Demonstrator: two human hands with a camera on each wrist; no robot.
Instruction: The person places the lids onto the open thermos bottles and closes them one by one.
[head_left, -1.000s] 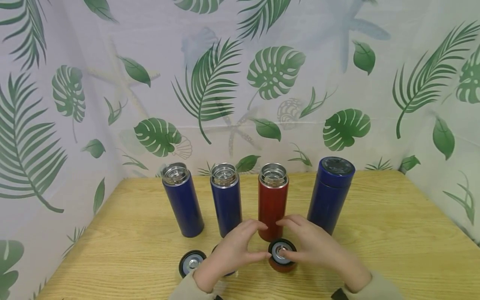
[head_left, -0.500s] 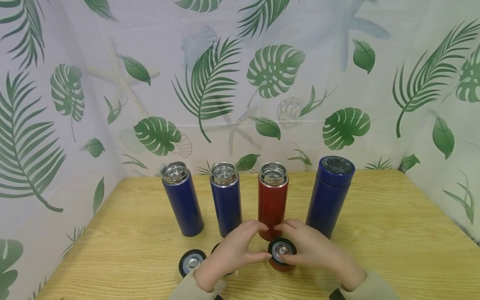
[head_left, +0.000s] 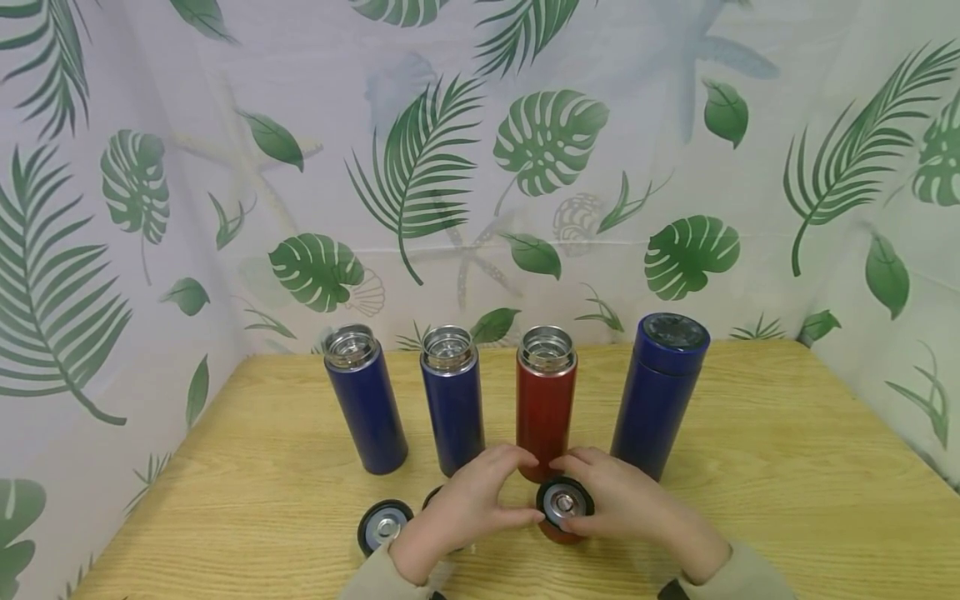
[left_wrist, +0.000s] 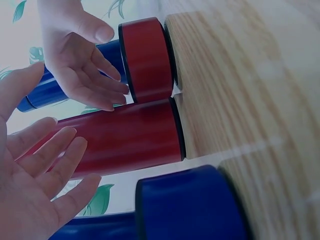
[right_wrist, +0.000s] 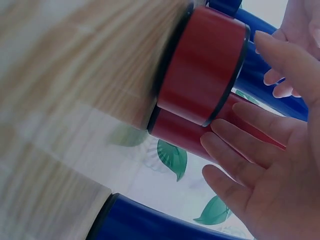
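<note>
A red cap [head_left: 564, 504] lies inner side up on the table, in front of an uncapped red thermos bottle [head_left: 546, 408]. My left hand [head_left: 480, 500] hovers just left of the cap, fingers and thumb loosely spread around nothing. On the other side my right hand [head_left: 626, 500] is held in a similar curve, with its thumb tip at the cap's edge. In the right wrist view, the right hand's relaxed fingers [right_wrist: 240, 167] come close to the red cap [right_wrist: 202, 65]; whether they touch it I cannot tell. Both palms hold nothing.
Two uncapped blue thermos bottles [head_left: 367, 408] stand to the left, and a capped blue one [head_left: 660, 392] to the right. A blue cap [left_wrist: 190, 205] sits near my left hand, partly covered in the head view; another cap [head_left: 385, 527] lies further left. A leaf-print cloth [head_left: 450, 208] hangs behind.
My right hand has shifted slightly left and down, its thumb moving from over the cap's middle to its lower edge. The left hand has barely moved; cap and bottles stay in place.
</note>
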